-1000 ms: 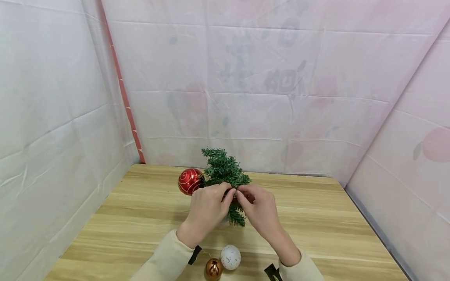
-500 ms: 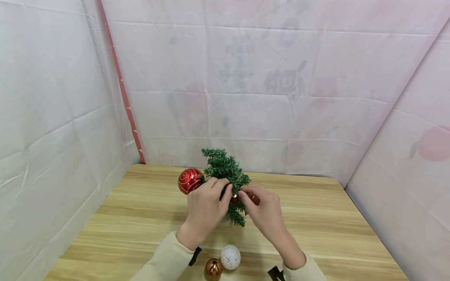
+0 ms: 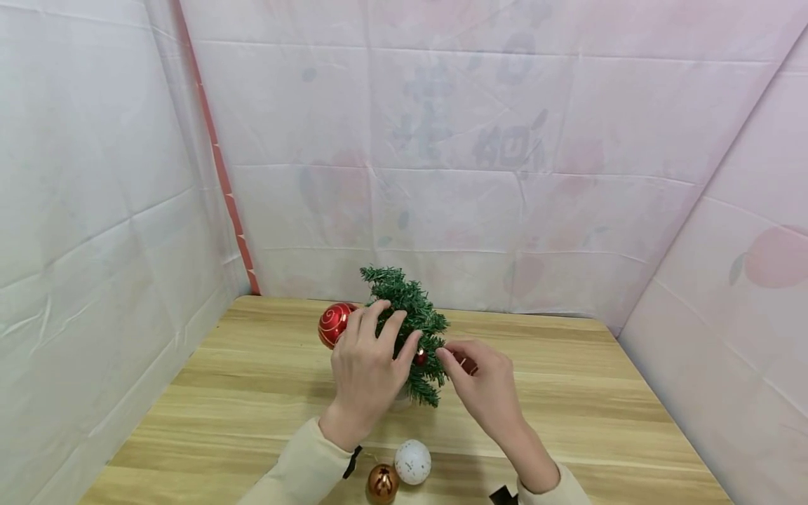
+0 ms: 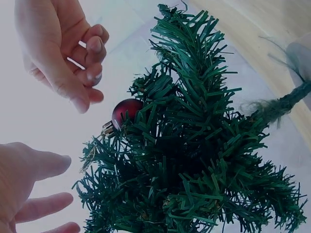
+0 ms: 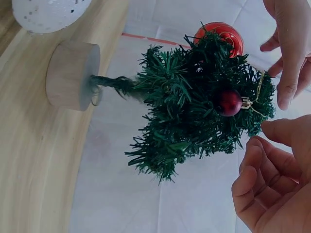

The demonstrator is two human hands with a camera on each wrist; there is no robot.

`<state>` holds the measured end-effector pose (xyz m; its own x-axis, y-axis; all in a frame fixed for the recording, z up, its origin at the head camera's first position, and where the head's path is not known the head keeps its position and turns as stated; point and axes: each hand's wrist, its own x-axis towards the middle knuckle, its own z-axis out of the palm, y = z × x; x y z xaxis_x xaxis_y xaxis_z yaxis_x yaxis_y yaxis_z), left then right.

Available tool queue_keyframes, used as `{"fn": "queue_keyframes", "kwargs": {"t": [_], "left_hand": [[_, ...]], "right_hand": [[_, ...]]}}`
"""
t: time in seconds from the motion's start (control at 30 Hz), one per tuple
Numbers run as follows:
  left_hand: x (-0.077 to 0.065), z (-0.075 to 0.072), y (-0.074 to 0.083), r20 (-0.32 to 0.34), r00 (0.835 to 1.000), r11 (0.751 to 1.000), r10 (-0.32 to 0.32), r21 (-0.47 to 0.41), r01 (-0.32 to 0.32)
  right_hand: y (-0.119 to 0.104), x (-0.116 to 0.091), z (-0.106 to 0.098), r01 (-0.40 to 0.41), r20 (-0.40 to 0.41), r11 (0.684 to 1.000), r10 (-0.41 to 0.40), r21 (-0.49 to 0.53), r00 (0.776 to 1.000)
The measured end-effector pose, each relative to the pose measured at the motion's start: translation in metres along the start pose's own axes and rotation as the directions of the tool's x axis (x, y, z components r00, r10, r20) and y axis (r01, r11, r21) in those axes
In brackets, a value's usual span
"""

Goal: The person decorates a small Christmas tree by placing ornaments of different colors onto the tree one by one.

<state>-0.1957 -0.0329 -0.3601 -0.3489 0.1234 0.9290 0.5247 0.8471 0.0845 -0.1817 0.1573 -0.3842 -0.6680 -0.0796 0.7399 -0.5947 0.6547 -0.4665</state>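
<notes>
A small green Christmas tree [image 3: 407, 308] stands upright on a round wooden base [image 5: 73, 75]. On its near side a small dark red bauble [image 5: 229, 102] hangs by a gold cord [image 5: 261, 87]. My left hand [image 3: 369, 358] is at the tree's left side with fingers spread, holding nothing; in the left wrist view its fingers are apart from the branches. To the right of the bauble is my right hand [image 3: 482, 382]. Its fingers are loosely bent with nothing between them, as the right wrist view shows. A large red bauble [image 3: 334, 325] with gold swirls sits at the tree's left, partly behind my left hand.
Nearer to me on the wooden table [image 3: 568, 393], a white speckled ball [image 3: 413, 462] lies beside a copper-coloured bauble [image 3: 382, 484]. Black straps show at both sleeves. Pale printed cloth [image 3: 467, 210] walls in the back and both sides.
Both hands have come off the small red bauble and its cord. My left fingers have spread to the left, my right hand has drawn away to the right. The bauble stays on the tree.
</notes>
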Motion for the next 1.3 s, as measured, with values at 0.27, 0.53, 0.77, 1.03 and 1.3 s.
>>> {"fn": "queue_keyframes", "kwargs": {"t": [0.27, 0.53, 0.77, 1.03, 1.3], "left_hand": [[-0.002, 0.001, -0.001, 0.059, 0.997, 0.999, 0.047, -0.008, -0.047], [-0.004, 0.004, -0.002, 0.087, 0.995, 0.999, 0.045, 0.006, -0.046], [-0.003, 0.005, -0.002, 0.085, 0.996, 1.0, 0.029, -0.008, -0.029], [-0.003, 0.007, 0.001, 0.061, 0.998, 0.999, -0.01, 0.039, 0.007], [-0.002, 0.006, 0.003, 0.061, 0.998, 0.998, -0.026, 0.065, 0.022]], "right_hand": [[0.003, -0.024, -0.001, -0.11, 0.047, 0.994, 0.11, -0.009, 0.993], [0.011, -0.053, 0.001, -0.037, 0.084, 0.999, 0.035, 0.014, 0.996], [0.012, -0.069, 0.007, 0.075, 0.147, 0.995, -0.083, 0.059, 0.986], [0.005, -0.084, 0.017, 0.063, 0.348, 0.998, -0.064, 0.012, 0.935], [0.005, -0.09, 0.024, 0.074, 0.541, 0.991, -0.002, -0.111, 0.841]]}}
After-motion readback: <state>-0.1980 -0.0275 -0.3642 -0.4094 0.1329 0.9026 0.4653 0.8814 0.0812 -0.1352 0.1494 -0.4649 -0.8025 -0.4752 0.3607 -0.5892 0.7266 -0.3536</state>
